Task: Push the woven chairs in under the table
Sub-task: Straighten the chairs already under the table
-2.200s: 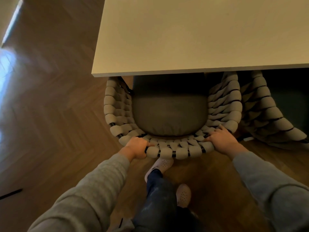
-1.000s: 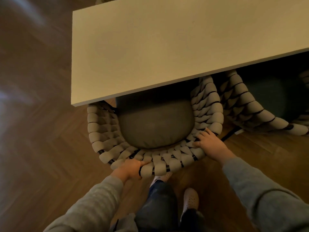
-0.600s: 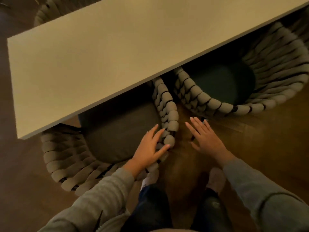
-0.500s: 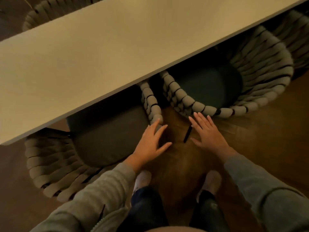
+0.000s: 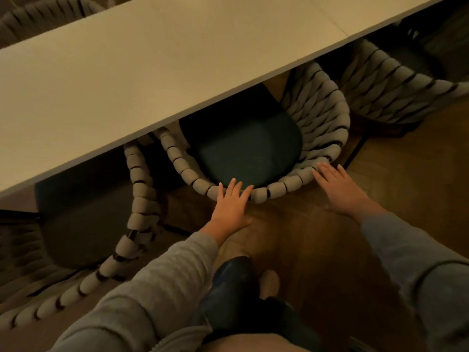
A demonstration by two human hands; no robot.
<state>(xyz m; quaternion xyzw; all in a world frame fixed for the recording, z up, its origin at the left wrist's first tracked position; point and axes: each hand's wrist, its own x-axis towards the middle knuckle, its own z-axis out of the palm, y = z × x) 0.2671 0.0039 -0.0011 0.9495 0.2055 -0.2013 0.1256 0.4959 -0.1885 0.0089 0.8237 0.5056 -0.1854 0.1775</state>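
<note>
A pale long table runs diagonally across the view. A woven chair with a dark green seat cushion sits partly under its near edge, in the middle. My left hand reaches the chair's curved back rim with straight fingers, fingertips at the rim. My right hand lies flat with fingers straight at the rim's right end. Another woven chair with a dark cushion stands to the left, part of its seat under the table.
A third woven chair stands at the right under the table edge. A further chair back shows beyond the table at top left. Herringbone wood floor lies below, with my legs and feet near the bottom.
My hands let go of the left chair, and I moved right with the view. Both open hands now reach the rim of the middle chair.
</note>
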